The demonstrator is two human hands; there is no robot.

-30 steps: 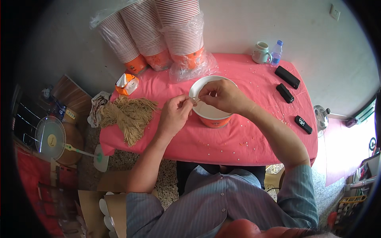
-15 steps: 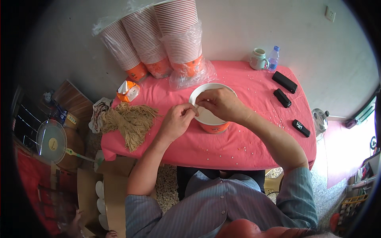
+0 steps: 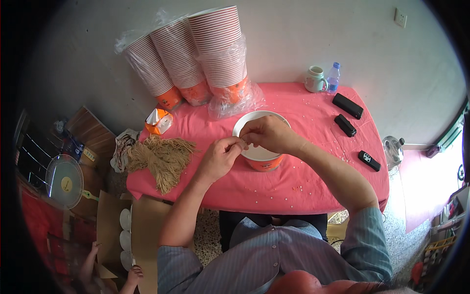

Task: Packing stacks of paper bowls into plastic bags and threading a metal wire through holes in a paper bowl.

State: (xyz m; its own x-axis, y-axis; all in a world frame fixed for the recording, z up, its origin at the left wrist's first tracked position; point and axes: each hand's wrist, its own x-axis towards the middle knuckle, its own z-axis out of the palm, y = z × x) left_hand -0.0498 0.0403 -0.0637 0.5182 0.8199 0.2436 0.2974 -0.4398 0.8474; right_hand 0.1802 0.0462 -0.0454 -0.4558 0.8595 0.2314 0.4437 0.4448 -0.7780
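A white paper bucket with an orange lower part stands upright on the pink cloth near the table's middle. Over its left rim, my left hand is closed in a pinch of thumb and finger. My right hand hangs above the bucket's mouth, its fingers also pinched, their tips almost meeting the left ones. Whatever sits between the fingertips is too small to make out. Tiny pale and reddish beads lie scattered on the cloth. Left of my left hand rests a heap of tan cords.
Tall stacks of paper buckets in plastic film stand at the back left, beside a tissue pack. A mug, a bottle and black devices line the right side. Another person's hand touches a cardboard box.
My right hand has come a little lower, its fingertips nearer to my left ones. At the lower left, the other person's hands have risen further into view by the box. The whole view has shifted slightly.
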